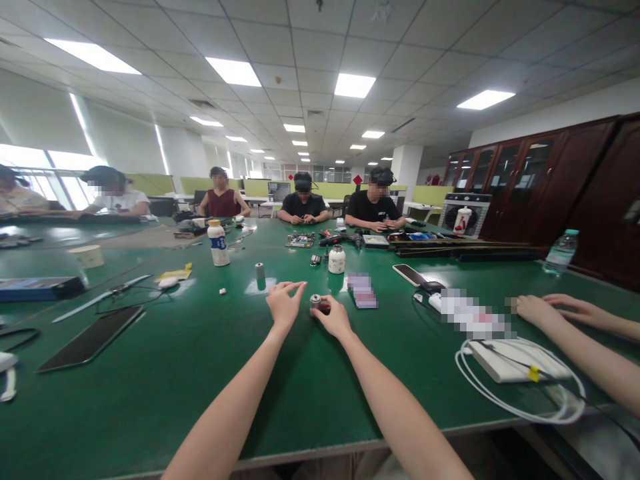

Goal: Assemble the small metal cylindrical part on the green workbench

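My right hand (pixel 334 316) rests on the green table (pixel 210 373) and grips a small dark object with a silver round cap (pixel 315 301) at its top. My left hand (pixel 283 301) hovers just left of it, thumb and fingertips pinched together at about the cap's height; what they hold, if anything, is too small to see. A small grey cylinder (pixel 259 270) and a white jar (pixel 337 259) stand farther back on the table.
A white bottle (pixel 218 243), a phone (pixel 409 274), a dark tablet (pixel 93 338), a white box with coiled cable (pixel 515 363) and a water bottle (pixel 560 252) lie around. Another person's hands (pixel 545 310) rest at right. Several people sit at the far side.
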The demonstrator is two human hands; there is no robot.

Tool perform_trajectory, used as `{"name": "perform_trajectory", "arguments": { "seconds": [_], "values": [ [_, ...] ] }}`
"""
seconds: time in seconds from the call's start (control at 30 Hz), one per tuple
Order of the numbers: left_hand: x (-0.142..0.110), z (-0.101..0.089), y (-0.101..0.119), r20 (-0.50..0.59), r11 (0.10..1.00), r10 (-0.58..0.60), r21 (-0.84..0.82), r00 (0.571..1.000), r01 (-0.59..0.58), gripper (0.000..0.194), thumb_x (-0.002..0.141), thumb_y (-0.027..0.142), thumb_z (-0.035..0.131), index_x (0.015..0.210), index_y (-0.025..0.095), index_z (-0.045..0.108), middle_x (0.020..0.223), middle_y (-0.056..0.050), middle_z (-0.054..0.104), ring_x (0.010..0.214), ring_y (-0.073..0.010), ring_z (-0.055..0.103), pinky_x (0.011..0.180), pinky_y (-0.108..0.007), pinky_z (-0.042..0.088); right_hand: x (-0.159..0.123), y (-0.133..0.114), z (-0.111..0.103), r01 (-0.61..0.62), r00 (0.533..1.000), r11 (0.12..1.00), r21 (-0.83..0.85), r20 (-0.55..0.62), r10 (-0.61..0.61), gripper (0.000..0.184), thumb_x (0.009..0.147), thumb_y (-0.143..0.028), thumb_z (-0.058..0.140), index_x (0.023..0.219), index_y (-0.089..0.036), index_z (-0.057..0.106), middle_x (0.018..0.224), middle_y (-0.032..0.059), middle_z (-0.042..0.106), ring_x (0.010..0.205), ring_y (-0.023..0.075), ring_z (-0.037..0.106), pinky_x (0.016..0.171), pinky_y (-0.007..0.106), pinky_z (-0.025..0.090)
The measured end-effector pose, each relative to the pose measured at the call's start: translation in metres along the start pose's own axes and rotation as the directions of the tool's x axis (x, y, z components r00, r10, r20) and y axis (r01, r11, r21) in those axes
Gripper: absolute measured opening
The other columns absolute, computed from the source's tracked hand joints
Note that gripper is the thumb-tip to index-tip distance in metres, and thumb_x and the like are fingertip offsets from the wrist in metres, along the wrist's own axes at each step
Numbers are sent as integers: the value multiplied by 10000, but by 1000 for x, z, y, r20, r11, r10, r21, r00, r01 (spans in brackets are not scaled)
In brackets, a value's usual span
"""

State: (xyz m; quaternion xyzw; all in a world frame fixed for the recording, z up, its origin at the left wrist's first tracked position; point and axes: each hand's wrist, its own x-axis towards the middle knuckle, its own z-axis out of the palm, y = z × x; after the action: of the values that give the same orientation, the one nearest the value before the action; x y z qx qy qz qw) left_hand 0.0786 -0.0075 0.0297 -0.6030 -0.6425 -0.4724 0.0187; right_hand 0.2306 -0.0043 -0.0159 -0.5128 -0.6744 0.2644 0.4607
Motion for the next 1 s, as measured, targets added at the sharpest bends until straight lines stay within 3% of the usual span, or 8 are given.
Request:
{"name": "perform_trajectory", "arguments": {
  "seconds": [0.07, 0.23, 0.53, 0.63, 0.77, 0.87, 1.0],
  "values": [
    [1, -8, -10, -43, 984, -111, 135, 993, 116, 290, 861, 465, 569, 944, 287, 783, 1057, -89, 702, 1061, -319, 503, 892, -457, 404, 0, 0, 0, -5, 1000, 1000, -9, -3, 5, 294, 764, -295, 736, 1037, -244, 640, 986, 26, 744, 934, 195, 705, 879, 340, 536],
    [-2, -11, -41, 113, 898, -301, 366, 947, 242, 285, 807, 485, 611, 880, 282, 797, 1068, -157, 669, 1064, -385, 473, 864, -503, 385, -1, 0, -1, -24, 1000, 999, -26, 0, 24, 317, 764, -315, 741, 1057, -253, 639, 1013, 29, 741, 966, 203, 701, 900, 353, 531],
    [-3, -8, -43, 115, 899, -304, 362, 946, 245, 291, 810, 460, 612, 983, 291, 774, 1127, -154, 657, 1086, -390, 469, 864, -504, 389, -3, 0, -2, -17, 1000, 999, -42, 2, 17, 327, 768, -323, 738, 1072, -265, 633, 1027, 28, 741, 995, 213, 697, 925, 371, 523],
    [-1, -9, -33, 120, 950, -225, 249, 967, 190, 276, 833, 462, 598, 941, 289, 784, 1127, -129, 677, 1095, -378, 486, 869, -488, 402, -2, 2, -1, -12, 1000, 999, -37, 3, 13, 329, 763, -315, 741, 1070, -268, 632, 1024, 23, 741, 988, 209, 699, 922, 365, 527],
    [-1, 0, -6, 124, 999, 35, 12, 992, -36, 274, 888, 434, 556, 993, 298, 769, 1057, -60, 734, 1077, -284, 556, 909, -402, 415, -1, 3, 0, -16, 1000, 1000, -27, 7, 17, 326, 759, -307, 742, 1063, -266, 632, 1008, 21, 745, 963, 209, 706, 901, 360, 535],
    [-6, 7, 8, 194, 994, 104, -52, 976, -96, 238, 885, 404, 577, 955, 292, 775, 989, -35, 761, 1015, -253, 610, 927, -389, 414, 0, 3, 0, -12, 1000, 1000, -18, 18, 12, 317, 768, -299, 732, 1066, -268, 629, 1005, 18, 746, 974, 208, 703, 905, 359, 532],
    [-11, 9, 12, 238, 990, 142, -60, 961, -131, 229, 882, 383, 579, 943, 286, 777, 994, -30, 763, 982, -240, 638, 929, -377, 422, 0, 3, 0, -11, 1000, 1000, -7, 15, 11, 307, 764, -289, 737, 1052, -270, 632, 996, 11, 748, 967, 203, 705, 903, 355, 532]
  ]
}}
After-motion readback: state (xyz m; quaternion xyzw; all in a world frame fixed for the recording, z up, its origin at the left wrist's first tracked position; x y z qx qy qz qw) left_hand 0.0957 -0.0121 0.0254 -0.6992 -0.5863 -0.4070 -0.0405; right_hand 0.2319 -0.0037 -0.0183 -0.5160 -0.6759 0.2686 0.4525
